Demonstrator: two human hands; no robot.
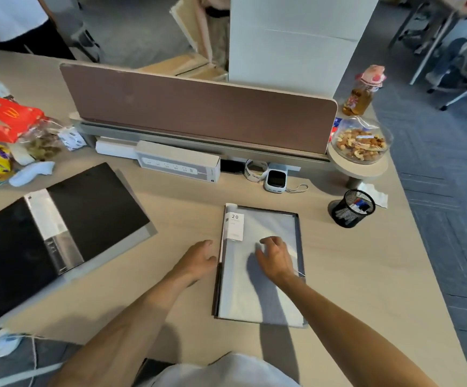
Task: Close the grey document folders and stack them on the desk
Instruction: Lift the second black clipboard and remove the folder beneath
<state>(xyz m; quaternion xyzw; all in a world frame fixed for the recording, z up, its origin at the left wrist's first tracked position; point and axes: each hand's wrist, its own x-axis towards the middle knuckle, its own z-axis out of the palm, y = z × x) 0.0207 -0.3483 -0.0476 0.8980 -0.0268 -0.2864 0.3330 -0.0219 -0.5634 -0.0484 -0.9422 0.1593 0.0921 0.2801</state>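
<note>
Closed folder: one grey folder point(260, 286) lay shut in the middle of the desk point(352, 275), toward the near edge, its long axis running from the near edge to the far edge, its spine on the left.
Right hand: my right hand point(275, 256) rested on the cover of this folder, fingers spread loosely and bent a little, holding nothing, only pressing down.
Left hand: my left hand point(199, 259) lay on the desk just beside the spine, fingers half open and touching that left edge; it gripped nothing.
Open folder: the second folder point(67, 224) was open flat near the left edge of the desk, well apart from the closed one, black inner sides up, its clear spine band point(53, 230) running slantwise.
Key relation: the open folder lay to the left and a little farther than my fingers; my left hand was the nearer one.
Step, as I judged: the first folder seemed finished; the second was not yet closed or stacked.
Next move, my guess: to reach left, fold one cover over, then bring it on the closed folder.
Risk: the snack bags point(11, 121) at the far left corner stood close to that folder.
</note>
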